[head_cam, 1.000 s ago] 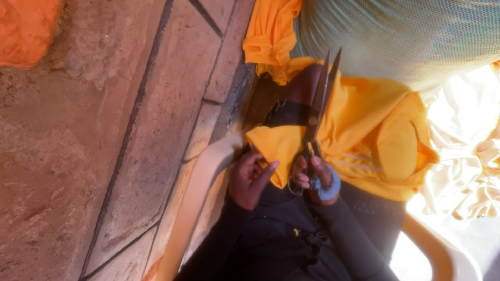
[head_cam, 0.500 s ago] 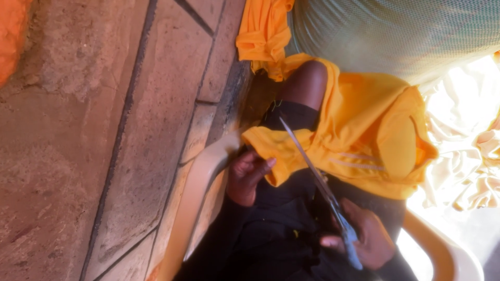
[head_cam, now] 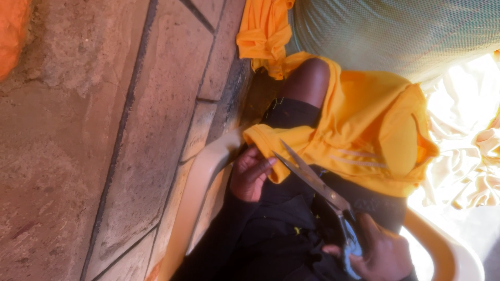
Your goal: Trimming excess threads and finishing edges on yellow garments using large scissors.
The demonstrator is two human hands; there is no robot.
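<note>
In the head view, a rough stone wall point(head_cam: 104, 135) with dark lines between its big blocks is filling the left side, and bright sun is shining on the pale cloth point(head_cam: 469, 156) at the right. A green mesh sheet point(head_cam: 396, 31) is hanging across the top. The person is sitting on a smooth cream plastic chair point(head_cam: 198, 192) and wearing dark clothes. A soft yellow cloth point(head_cam: 359, 135) is lying over the lap and knee. The left hand point(head_cam: 251, 174) is curling its fingers and pinching the near edge of the yellow cloth. The right hand point(head_cam: 383, 255) is gripping the blue handles of the scissors point(head_cam: 315, 179). The long shiny blades are standing a little apart, with their tips pointing at the cloth edge beside the left hand
</note>
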